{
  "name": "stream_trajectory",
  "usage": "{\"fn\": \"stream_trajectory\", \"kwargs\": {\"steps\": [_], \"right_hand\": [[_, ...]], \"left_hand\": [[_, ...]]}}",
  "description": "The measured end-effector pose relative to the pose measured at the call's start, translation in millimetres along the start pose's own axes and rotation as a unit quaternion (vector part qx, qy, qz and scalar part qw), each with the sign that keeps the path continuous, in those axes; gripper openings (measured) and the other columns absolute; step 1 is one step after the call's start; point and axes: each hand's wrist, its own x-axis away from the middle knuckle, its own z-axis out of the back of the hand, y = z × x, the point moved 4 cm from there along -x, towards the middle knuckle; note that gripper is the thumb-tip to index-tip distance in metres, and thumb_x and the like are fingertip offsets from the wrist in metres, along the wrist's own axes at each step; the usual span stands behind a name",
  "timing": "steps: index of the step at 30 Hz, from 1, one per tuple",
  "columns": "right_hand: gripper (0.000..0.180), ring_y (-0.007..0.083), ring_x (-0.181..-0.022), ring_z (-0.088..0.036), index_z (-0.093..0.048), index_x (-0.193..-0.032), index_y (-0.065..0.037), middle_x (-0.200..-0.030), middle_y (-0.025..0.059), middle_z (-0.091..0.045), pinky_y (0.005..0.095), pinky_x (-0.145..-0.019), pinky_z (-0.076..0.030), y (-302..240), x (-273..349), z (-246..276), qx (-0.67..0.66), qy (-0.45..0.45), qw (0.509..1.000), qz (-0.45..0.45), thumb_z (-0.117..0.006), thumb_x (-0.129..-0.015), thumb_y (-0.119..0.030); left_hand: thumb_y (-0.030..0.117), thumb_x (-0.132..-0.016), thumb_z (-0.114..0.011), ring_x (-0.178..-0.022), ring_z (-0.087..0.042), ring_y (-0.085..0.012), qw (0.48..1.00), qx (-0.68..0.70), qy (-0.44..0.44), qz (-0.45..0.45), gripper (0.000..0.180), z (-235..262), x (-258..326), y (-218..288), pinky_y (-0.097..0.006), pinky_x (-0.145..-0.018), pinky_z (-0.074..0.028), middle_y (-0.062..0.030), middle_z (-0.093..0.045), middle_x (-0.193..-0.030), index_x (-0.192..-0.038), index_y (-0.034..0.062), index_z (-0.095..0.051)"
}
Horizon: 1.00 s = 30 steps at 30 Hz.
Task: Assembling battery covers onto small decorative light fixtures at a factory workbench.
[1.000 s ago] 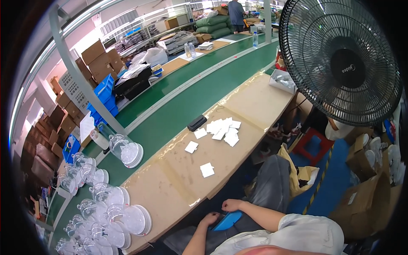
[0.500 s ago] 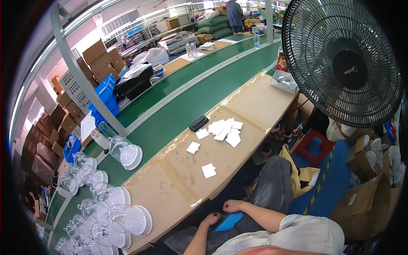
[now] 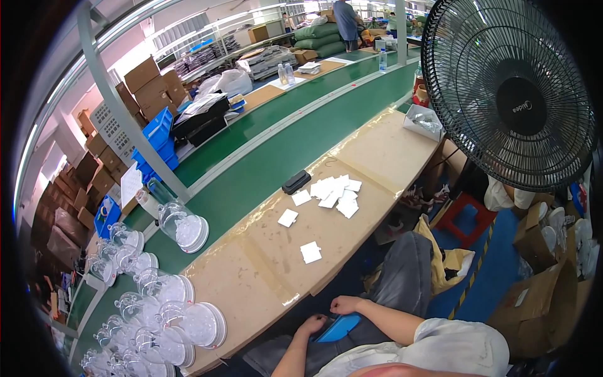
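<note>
- Light-blue, flat, smooth-looking piece with a rounded outer edge (image 3: 340, 328): it lay on the lap, over dark-grey trousers (image 3: 402, 270), below the near edge of the counter (image 3: 245, 264).
- Position relative to the fingers: the piece lay to the right of the left hand (image 3: 311, 325) and just below the right hand (image 3: 344, 305), on the side toward the wearer's body. Its long axis ran obliquely, from lower left to upper right, roughly in line with the counter's near edge.
- Nearer hand: both were close to its upper margin, the left at the left end and the right above the opposite end; neither could be ranked clearly nearer.
- Fingers: curled on both hands. Whether they were clamped on the piece, or merely rested beside it, could not be told at this scale.
- Appearance: uniformly blue, brighter than the trousers beneath; its material and kind could not be determined.
- Counter, brown and taped: it bore a loose heap of thin white square pieces (image 3: 336, 190), with a few single ones set apart toward the wearer, and a black oblong object (image 3: 296, 182) beside the heap.
- Left: clear domes with round white bases (image 3: 191, 234) stood or leaned in clusters, largely on a green belt (image 3: 251, 195).
</note>
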Motion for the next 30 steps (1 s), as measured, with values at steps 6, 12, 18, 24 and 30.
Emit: {"fn": "stream_trajectory", "kwargs": {"steps": [6,12,18,24,30], "right_hand": [[0.036,0.0160,-0.070,-0.066,-0.065,-0.108,0.000,-0.089,0.0121,-0.070,0.0313,-0.067,-0.053,0.5,1.5,1.2,0.020,0.002,1.000,-0.003,-0.059,-0.089,-0.031],[0.036,0.0163,-0.071,-0.067,-0.065,-0.108,0.000,-0.090,0.0121,-0.070,0.0312,-0.069,-0.052,-0.7,0.6,0.5,0.018,-0.004,1.000,-0.008,-0.060,-0.089,-0.031],[0.037,0.0174,-0.073,-0.067,-0.066,-0.108,-0.001,-0.091,0.0126,-0.070,0.0316,-0.070,-0.052,0.8,0.0,0.8,0.024,0.003,1.000,-0.001,-0.060,-0.089,-0.031],[0.037,0.0224,-0.077,-0.067,-0.068,-0.105,-0.002,-0.088,0.0141,-0.070,0.0342,-0.072,-0.052,0.8,0.2,0.9,0.031,0.016,0.999,-0.001,-0.060,-0.088,-0.034],[0.036,0.0224,-0.077,-0.067,-0.068,-0.105,-0.002,-0.087,0.0137,-0.070,0.0339,-0.073,-0.052,2.5,-0.5,1.2,0.031,0.017,0.999,0.006,-0.059,-0.088,-0.034]], "left_hand": [[0.029,-0.089,-0.054,-0.103,-0.062,-0.0252,1.000,0.007,-0.004,0.006,0.037,-0.9,-1.9,1.3,-0.035,-0.091,-0.047,-0.0161,-0.066,-0.111,-0.114,0.0044,-0.065],[0.029,-0.089,-0.054,-0.104,-0.062,-0.0261,1.000,0.003,-0.004,-0.005,0.037,0.1,-1.0,0.9,-0.035,-0.092,-0.047,-0.0167,-0.066,-0.112,-0.114,0.0044,-0.065],[0.028,-0.088,-0.054,-0.106,-0.062,-0.0279,1.000,0.016,-0.007,0.007,0.038,0.6,1.6,4.7,-0.035,-0.093,-0.046,-0.0191,-0.066,-0.112,-0.114,0.0020,-0.065],[0.027,-0.088,-0.054,-0.099,-0.063,-0.0241,1.000,0.011,-0.011,-0.007,0.035,0.9,-0.3,2.8,-0.035,-0.089,-0.047,-0.0149,-0.067,-0.107,-0.113,0.0043,-0.066],[0.027,-0.088,-0.054,-0.101,-0.062,-0.0242,0.999,0.026,-0.022,0.006,0.035,1.8,4.2,9.7,-0.034,-0.091,-0.047,-0.0149,-0.067,-0.109,-0.112,0.0053,-0.066]]}}
